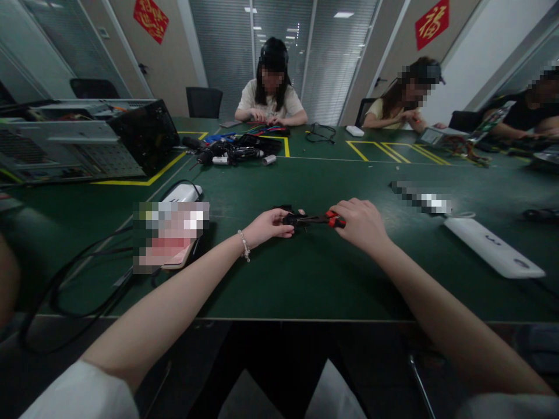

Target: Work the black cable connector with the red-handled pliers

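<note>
My right hand [360, 224] is closed around the red handles of a pair of pliers [323, 219], whose dark jaws point left. Those jaws reach a small black part [293, 220], pinched between the thumb and fingers of my left hand [271, 226]. Whether the jaws grip the part or only touch it, I cannot tell. A bit of black material and a small pale piece [301, 212] show just behind the part. Both hands are low over the green table [305, 279], close together in front of me.
A computer case [78, 145] lies at the left. Several tools and black cables [236, 148] are heaped at the far middle. A white power bank [493, 247] lies at right; a phone [174, 238] and looped cables [65, 291] are on the left. People sit across the table.
</note>
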`<action>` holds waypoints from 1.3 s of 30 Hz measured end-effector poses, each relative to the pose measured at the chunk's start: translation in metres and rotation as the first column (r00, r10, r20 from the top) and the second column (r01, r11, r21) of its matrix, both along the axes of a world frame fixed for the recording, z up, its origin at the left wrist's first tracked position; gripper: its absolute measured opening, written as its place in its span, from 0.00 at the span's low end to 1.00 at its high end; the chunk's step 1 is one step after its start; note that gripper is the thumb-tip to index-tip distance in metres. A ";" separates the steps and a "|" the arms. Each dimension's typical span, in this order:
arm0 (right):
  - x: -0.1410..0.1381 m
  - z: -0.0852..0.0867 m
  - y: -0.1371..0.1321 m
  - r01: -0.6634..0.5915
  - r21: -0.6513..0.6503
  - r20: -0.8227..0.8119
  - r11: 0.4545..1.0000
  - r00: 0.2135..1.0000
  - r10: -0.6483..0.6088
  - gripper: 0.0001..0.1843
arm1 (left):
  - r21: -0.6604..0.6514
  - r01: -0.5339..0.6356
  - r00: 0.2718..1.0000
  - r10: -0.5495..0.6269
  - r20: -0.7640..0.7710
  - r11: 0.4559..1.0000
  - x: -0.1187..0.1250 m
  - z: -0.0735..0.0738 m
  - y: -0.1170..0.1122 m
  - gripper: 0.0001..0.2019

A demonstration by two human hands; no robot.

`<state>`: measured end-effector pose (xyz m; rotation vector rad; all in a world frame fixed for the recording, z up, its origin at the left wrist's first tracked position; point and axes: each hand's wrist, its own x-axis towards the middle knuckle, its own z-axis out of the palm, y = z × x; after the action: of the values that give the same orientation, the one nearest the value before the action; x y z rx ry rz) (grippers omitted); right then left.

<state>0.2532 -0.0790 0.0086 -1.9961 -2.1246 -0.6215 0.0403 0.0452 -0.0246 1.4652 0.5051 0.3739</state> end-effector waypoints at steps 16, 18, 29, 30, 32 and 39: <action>0.031 0.000 0.002 0.082 -0.226 -0.176 0.971 0.977 -0.124 0.14 | 0.320 -0.048 0.967 0.124 -0.223 0.946 -0.010 0.006 -0.002 0.28; 0.032 0.000 0.002 0.079 -0.250 -0.148 0.965 0.982 -0.118 0.14 | 0.343 -0.050 0.952 0.148 -0.267 0.938 -0.013 0.008 -0.001 0.26; 0.020 -0.003 0.003 0.018 -0.273 -0.022 0.962 0.999 -0.025 0.14 | 0.629 0.236 0.850 0.156 -0.503 0.741 -0.025 0.025 0.004 0.22; 0.020 -0.003 0.003 0.016 -0.268 -0.015 0.963 1.000 -0.021 0.14 | 0.635 0.237 0.849 0.161 -0.503 0.735 -0.025 0.025 0.004 0.22; 0.021 -0.004 0.004 0.012 -0.263 -0.006 0.965 1.000 -0.014 0.15 | 0.644 0.229 0.850 0.172 -0.497 0.729 -0.025 0.024 0.003 0.21; 0.021 -0.002 0.003 -0.009 -0.202 -0.018 0.979 1.000 0.005 0.16 | 0.659 0.230 0.844 0.191 -0.502 0.716 -0.024 0.026 0.001 0.22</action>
<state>0.2741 -0.0756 0.0067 -2.0845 -2.2650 -0.3991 0.0160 0.0466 0.0014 2.3607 0.8590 0.1116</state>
